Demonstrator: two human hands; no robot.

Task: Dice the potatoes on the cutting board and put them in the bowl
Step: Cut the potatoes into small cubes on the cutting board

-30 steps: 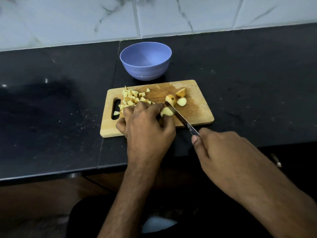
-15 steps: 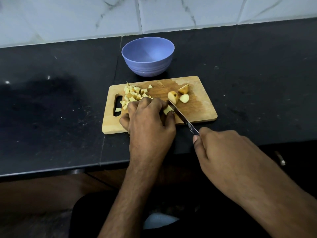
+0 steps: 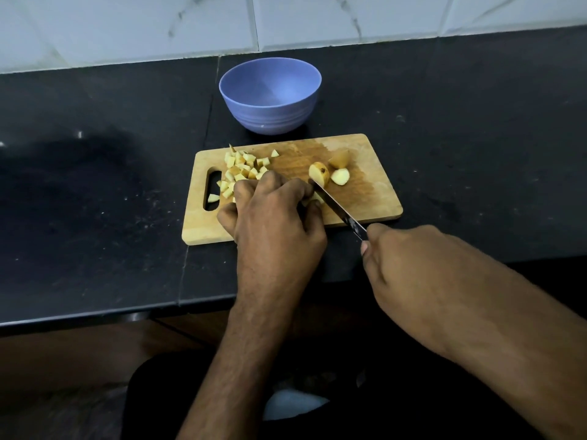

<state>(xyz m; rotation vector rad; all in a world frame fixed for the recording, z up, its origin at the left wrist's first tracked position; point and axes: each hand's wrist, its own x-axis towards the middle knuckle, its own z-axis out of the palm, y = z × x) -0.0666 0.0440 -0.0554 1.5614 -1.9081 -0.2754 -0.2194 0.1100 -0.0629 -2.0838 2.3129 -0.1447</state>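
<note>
Bowl [image 3: 270, 96] behind board [image 3: 374, 198] w/ diced pile [image 3: 243, 168], hands cutting.

Home kitchen: black stone counter [image 3: 95, 217], marble-tiled wall [image 3: 127, 23]

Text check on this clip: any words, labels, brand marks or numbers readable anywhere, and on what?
None readable. The bowl, cutting board, counter and wall tiles carry no print. The knife has a dark mark near its handle, too small and blurred to read.
</note>
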